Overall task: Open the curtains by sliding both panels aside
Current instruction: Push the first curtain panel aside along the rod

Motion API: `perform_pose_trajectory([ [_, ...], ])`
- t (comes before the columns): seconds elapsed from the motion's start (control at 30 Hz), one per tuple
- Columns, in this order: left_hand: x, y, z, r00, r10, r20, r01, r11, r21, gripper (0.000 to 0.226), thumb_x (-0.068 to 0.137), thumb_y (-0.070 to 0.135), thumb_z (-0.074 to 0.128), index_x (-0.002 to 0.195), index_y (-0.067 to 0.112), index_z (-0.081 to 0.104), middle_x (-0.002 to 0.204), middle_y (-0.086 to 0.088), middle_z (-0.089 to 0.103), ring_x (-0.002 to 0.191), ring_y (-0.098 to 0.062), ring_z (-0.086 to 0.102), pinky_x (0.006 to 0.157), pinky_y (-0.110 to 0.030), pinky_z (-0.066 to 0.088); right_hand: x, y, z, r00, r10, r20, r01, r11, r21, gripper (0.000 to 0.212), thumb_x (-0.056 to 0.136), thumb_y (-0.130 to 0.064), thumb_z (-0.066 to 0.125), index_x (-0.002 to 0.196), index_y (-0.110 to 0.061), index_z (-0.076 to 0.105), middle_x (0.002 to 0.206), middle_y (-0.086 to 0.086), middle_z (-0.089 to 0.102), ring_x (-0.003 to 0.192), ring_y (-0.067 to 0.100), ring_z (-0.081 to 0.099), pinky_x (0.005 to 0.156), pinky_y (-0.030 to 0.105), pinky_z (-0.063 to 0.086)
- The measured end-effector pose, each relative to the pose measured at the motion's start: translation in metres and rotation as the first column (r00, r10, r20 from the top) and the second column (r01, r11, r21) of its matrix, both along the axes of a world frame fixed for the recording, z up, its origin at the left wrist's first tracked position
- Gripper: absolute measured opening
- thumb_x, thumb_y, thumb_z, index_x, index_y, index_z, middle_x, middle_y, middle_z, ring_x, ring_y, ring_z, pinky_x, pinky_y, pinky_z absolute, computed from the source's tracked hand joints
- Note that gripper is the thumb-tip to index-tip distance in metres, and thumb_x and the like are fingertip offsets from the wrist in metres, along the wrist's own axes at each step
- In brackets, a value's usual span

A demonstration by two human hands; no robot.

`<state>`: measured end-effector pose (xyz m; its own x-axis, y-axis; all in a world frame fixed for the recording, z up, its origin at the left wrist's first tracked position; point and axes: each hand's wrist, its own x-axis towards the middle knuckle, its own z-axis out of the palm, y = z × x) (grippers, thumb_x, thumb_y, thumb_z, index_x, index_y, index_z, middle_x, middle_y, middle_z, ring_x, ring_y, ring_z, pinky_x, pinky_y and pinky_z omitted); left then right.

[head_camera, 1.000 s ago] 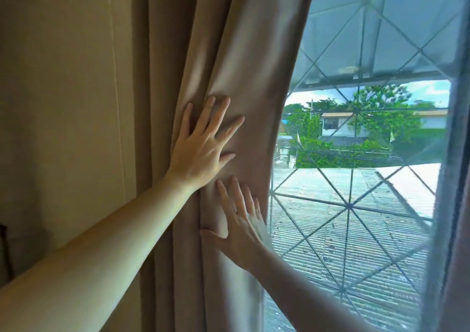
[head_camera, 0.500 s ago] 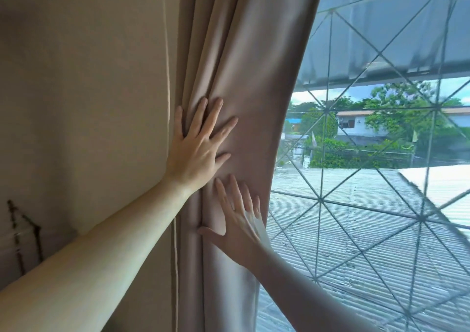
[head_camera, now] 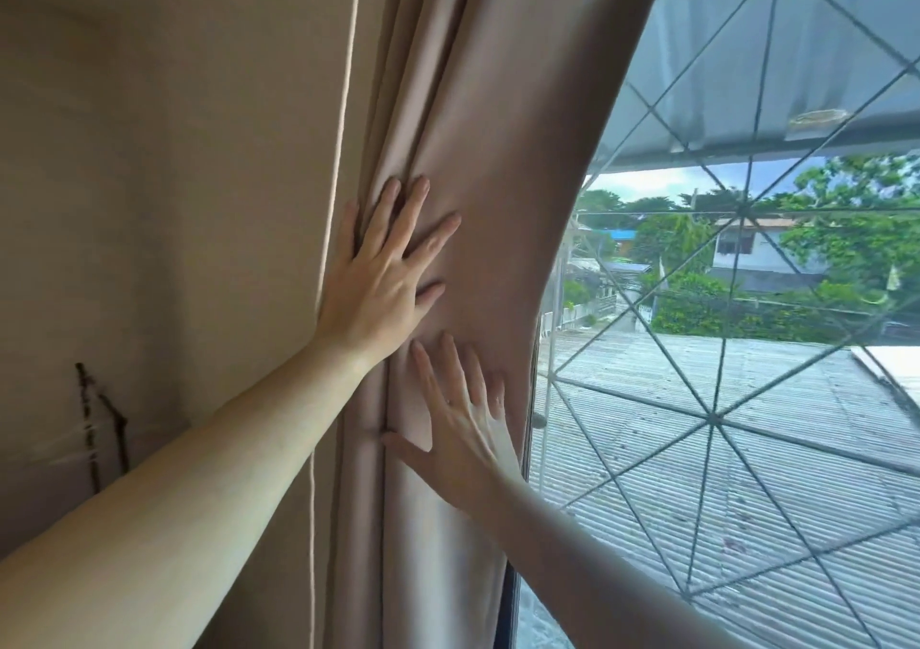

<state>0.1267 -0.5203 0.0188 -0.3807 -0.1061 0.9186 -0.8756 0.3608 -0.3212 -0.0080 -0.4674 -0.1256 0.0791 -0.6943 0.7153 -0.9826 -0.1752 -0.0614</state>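
Note:
A beige curtain panel hangs bunched in folds at the window's left side, against the wall. My left hand lies flat on the folds with fingers spread, pressing them toward the wall. My right hand rests flat just below it, fingers pointing up, near the panel's free right edge. Neither hand grips the cloth. No second panel is in view.
The window to the right is uncovered, with a diamond-pattern metal grille, corrugated roofs and trees beyond. A plain beige wall fills the left, with a thin cord hanging down it beside the curtain.
The curtain has been pushed further left against the wall and bunched tighter. Both hands stayed flat on it, and more of the window shows.

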Motion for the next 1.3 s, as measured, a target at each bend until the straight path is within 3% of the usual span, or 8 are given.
perform_pose_trajectory([
  [0.13, 0.007, -0.011, 0.006, 1.0, -0.019, 0.011, 0.018, 0.999, 0.045, 0.083, 0.105, 0.053, 0.065, 0.176, 0.038, 0.023, 0.188, -0.005, 0.0, 0.175, -0.034, -0.002, 0.138, -0.062, 0.021, 0.01, -0.015, -0.001, 1.0, 0.025, 0.003, -0.025, 1.0, -0.011, 0.104, 0.093, -0.072, 0.054, 0.173, -0.032, 0.0, 0.182, 0.01, -0.001, 0.167, 0.035, -0.002, 0.131, 0.066, 0.001],
  [0.27, 0.012, -0.018, 0.009, 0.999, 0.046, 0.01, -0.046, 0.999, 0.013, 0.083, 0.105, 0.053, 0.065, 0.176, 0.038, 0.024, 0.188, -0.006, 0.001, 0.175, -0.034, 0.0, 0.139, -0.06, 0.007, 0.018, -0.029, -0.002, 0.997, 0.074, 0.007, -0.074, 0.997, 0.011, 0.106, 0.093, -0.07, 0.057, 0.172, -0.033, -0.004, 0.182, 0.008, -0.003, 0.167, 0.033, -0.011, 0.132, 0.063, -0.004],
  [0.37, 0.018, -0.021, 0.008, 0.999, 0.05, 0.004, -0.05, 0.999, 0.004, 0.083, 0.105, 0.051, 0.067, 0.175, 0.038, 0.025, 0.188, -0.005, 0.004, 0.175, -0.033, 0.002, 0.14, -0.056, 0.006, 0.024, -0.037, -0.001, 0.997, 0.079, 0.001, -0.079, 0.997, 0.024, 0.106, 0.094, -0.072, 0.055, 0.171, -0.033, -0.008, 0.182, 0.008, -0.006, 0.166, 0.033, -0.012, 0.132, 0.064, -0.006],
  [0.53, 0.024, -0.018, 0.004, 0.998, 0.053, 0.022, -0.053, 0.998, 0.027, 0.083, 0.107, 0.052, 0.065, 0.176, 0.037, 0.022, 0.188, -0.006, 0.004, 0.175, -0.035, 0.004, 0.14, -0.06, 0.014, 0.032, -0.036, -0.001, 0.998, 0.057, 0.02, -0.057, 0.998, 0.036, 0.106, 0.095, -0.072, 0.053, 0.17, -0.034, -0.012, 0.182, 0.006, -0.009, 0.166, 0.033, -0.013, 0.131, 0.065, -0.006],
  [0.93, 0.026, 0.017, -0.012, 0.996, -0.089, 0.024, 0.087, 0.994, 0.061, 0.082, 0.106, 0.055, 0.063, 0.176, 0.036, 0.025, 0.187, -0.009, 0.005, 0.174, -0.037, 0.007, 0.14, -0.062, 0.017, 0.026, 0.021, -0.017, 0.998, -0.056, 0.009, 0.056, 0.998, 0.01, 0.103, 0.094, -0.076, 0.051, 0.173, -0.034, -0.001, 0.182, 0.007, 0.001, 0.166, 0.038, 0.0, 0.13, 0.068, -0.002],
  [1.13, 0.007, 0.051, -0.029, 0.986, -0.164, -0.006, 0.164, 0.984, 0.076, 0.07, 0.112, 0.057, 0.051, 0.174, 0.035, 0.031, 0.187, -0.009, 0.01, 0.172, -0.039, 0.015, 0.14, -0.06, 0.013, 0.007, 0.072, -0.034, 0.992, -0.123, 0.025, 0.121, 0.991, 0.065, 0.1, 0.094, -0.069, 0.056, 0.173, -0.038, 0.002, 0.183, -0.001, -0.001, 0.167, 0.033, -0.001, 0.131, 0.065, -0.001],
  [1.3, -0.02, 0.091, -0.039, 0.961, -0.268, -0.062, 0.272, 0.959, 0.082, 0.059, 0.116, 0.054, 0.039, 0.172, 0.036, 0.036, 0.186, -0.009, 0.017, 0.171, -0.038, 0.02, 0.14, -0.059, 0.017, -0.014, 0.126, -0.038, 0.987, -0.163, 0.018, 0.161, 0.985, 0.065, 0.09, 0.095, -0.069, 0.046, 0.171, -0.039, 0.011, 0.181, 0.001, 0.008, 0.165, 0.033, 0.006, 0.132, 0.065, 0.01],
])
